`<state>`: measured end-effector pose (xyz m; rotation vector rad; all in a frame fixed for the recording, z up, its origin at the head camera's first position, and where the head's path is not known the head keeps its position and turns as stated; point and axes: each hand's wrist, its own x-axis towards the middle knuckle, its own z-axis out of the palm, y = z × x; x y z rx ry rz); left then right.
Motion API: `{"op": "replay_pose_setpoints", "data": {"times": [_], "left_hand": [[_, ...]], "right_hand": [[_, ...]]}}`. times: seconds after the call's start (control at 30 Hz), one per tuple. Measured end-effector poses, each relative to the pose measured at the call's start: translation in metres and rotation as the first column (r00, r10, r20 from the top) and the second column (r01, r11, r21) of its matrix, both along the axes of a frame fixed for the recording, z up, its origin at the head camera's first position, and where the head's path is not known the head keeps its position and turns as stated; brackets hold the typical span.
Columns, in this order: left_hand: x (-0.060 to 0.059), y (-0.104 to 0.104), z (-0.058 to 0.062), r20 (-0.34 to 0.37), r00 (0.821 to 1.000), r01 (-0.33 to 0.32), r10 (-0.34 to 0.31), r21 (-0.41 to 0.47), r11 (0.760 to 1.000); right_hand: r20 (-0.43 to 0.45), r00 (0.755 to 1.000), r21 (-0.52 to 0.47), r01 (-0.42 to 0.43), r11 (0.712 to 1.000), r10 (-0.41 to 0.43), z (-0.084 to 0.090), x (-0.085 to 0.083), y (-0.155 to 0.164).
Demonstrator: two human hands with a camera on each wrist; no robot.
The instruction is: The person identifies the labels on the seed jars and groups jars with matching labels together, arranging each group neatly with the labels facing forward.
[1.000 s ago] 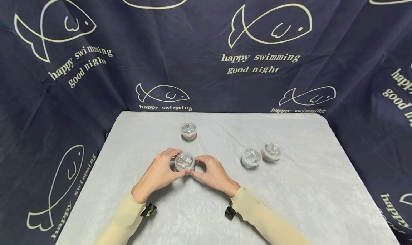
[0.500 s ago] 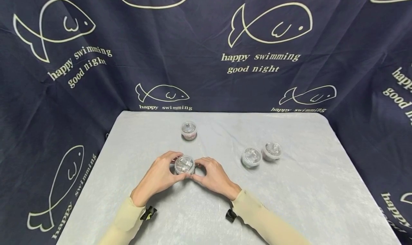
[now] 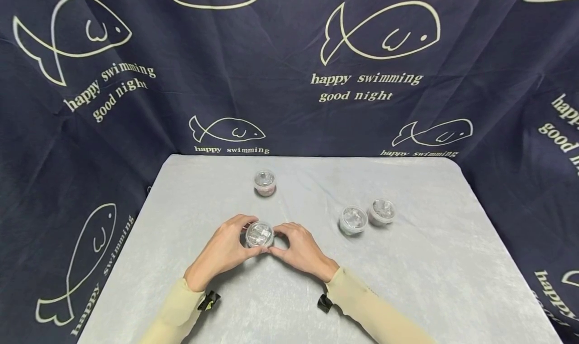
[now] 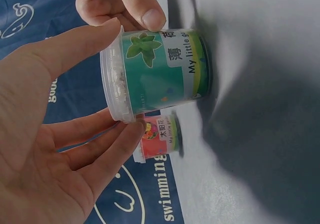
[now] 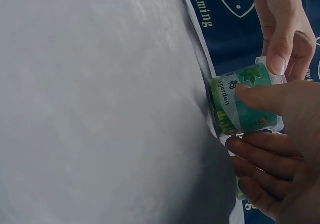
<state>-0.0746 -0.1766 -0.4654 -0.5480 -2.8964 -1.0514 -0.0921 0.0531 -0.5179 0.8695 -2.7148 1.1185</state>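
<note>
A small clear plastic cup (image 3: 260, 233) with a transparent lid stands upright between both hands, its base at the tablecloth. In the left wrist view, the cup's label (image 4: 150, 84) is green with a mint leaf and the words "My little ga…". My left hand (image 3: 226, 244) grips the lid's rim, thumb on the near side and fingers on the far side. From the other side my right hand (image 3: 300, 246) holds the cup's lower wall, its thumb (image 5: 260, 97) across the green label. The two thumbs nearly meet in front of the cup.
Behind the hands stands a similar cup (image 3: 265, 183) with a red label. Two more lidded cups (image 3: 354, 221) stand side by side to the right. Pale cloth covers the table (image 3: 429, 263), and a dark blue fish-print curtain (image 3: 289, 58) hangs around its back and sides.
Both hands and the mint cup have shifted slightly toward the person over the last second. My right hand's grip sits lower on the cup. The other cups stay put.
</note>
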Motion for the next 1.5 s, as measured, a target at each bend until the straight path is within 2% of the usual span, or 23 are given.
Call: {"op": "replay_pose_setpoints", "data": {"times": [0.23,0.67,0.87,1.07,1.23,1.4,1.5], "left_hand": [[-0.001,0.001,0.0,-0.008,1.0,0.007,-0.007,-0.023,1.0],[0.002,0.005,0.002,-0.023,0.999,0.019,-0.022,-0.127,0.992],[0.001,0.006,0.004,-0.014,0.999,0.026,-0.029,-0.176,0.984],[-0.003,0.011,0.008,-0.01,1.0,0.02,-0.023,-0.189,0.982],[-0.008,0.022,0.013,-0.076,0.996,0.039,-0.053,-0.179,0.983],[-0.011,0.038,0.017,-0.192,0.976,0.079,-0.104,-0.133,0.988],[-0.011,0.048,0.017,-0.222,0.966,0.107,-0.13,-0.111,0.988]], "right_hand": [[0.004,1.0,-0.009,0.002,1.0,-0.002,-0.001,0.0,0.002],[0.047,0.999,-0.017,0.002,1.0,-0.001,-0.001,0.004,0.006],[0.06,0.998,-0.037,0.004,0.999,-0.001,0.001,0.006,0.01],[0.082,0.997,-0.057,0.006,0.998,-0.001,0.004,0.009,0.018],[0.086,0.996,-0.086,0.029,0.996,-0.022,0.006,0.012,0.03],[0.078,0.996,-0.102,0.059,0.993,-0.051,0.007,0.017,0.045],[0.087,0.994,-0.121,0.082,0.989,-0.071,0.009,0.019,0.054]]}}
